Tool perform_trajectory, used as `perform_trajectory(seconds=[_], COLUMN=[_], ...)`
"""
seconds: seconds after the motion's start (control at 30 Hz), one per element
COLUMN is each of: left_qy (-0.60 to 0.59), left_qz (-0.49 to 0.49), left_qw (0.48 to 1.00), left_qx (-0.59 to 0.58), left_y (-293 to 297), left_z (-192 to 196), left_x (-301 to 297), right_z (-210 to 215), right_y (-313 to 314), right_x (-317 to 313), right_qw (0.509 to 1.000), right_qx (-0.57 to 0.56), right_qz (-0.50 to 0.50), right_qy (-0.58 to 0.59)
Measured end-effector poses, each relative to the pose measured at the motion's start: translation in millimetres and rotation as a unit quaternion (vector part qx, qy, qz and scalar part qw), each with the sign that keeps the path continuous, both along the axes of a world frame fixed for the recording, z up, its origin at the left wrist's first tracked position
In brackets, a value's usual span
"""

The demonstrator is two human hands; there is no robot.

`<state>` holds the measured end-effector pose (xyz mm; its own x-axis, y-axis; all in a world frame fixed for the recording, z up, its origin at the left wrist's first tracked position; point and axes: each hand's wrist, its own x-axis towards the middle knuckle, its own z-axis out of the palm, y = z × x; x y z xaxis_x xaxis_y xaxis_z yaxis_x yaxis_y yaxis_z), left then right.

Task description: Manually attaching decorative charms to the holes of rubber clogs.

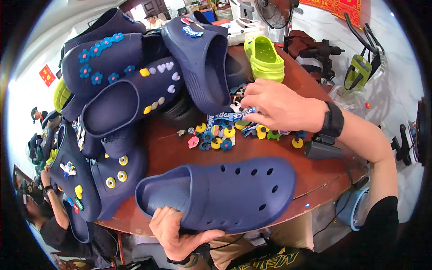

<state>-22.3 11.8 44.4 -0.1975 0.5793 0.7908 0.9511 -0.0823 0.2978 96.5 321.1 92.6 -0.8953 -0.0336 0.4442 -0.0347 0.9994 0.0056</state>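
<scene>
Gripping clog (pixel 240 193) by rim with your left hand (pixel 171 230), lower centre; right hand (pixel 284 106), apart, at blue strip (pixel 227 117) mid-frame, pinch unclear. Brace clog firmly, disturb few charms (pixel 226 145).

The shirt (pixel 355 247) is black with yellow print (pixel 270 261), the trousers (pixel 294 231) tan; black straps (pixel 334 119) ring both wrists.

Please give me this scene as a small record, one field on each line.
left hand: grips the blue clog by its opening's near rim
visible holes: unfilled
right hand: at a blue-and-white charm; grip unclear
charm pile: multicoloured, on the brown table
clog stack: left side, mostly dark blue, several decorated
green clog: beyond the right hand
</scene>
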Motion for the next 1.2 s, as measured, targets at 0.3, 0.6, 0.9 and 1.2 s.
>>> perform_trajectory(seconds=[0.3, 0.6, 0.9, 1.2], left_qy=[-0.017, -0.026, -0.04, -0.021], left_qz=[0.017, 0.056, 0.046, 0.029], left_qw=[1.0, 0.998, 0.997, 0.999], left_qx=[-0.012, -0.018, -0.048, -0.027], left_y=[-5, 3, 2, 4], left_z=[-3, -1, 1, 5], left_x=[6, 7, 3, 8], right_z=[-8, 9, 0, -12], right_y=[4, -39, -87, -126], right_x=[-4, 11, 18, 29], right_qw=[0.998, 0.974, 0.92, 0.945], right_qx=[0.057, -0.061, -0.011, 0.081], right_qz=[-0.006, 0.125, 0.386, 0.27], right_qy=[0.001, 0.182, 0.066, 0.164])
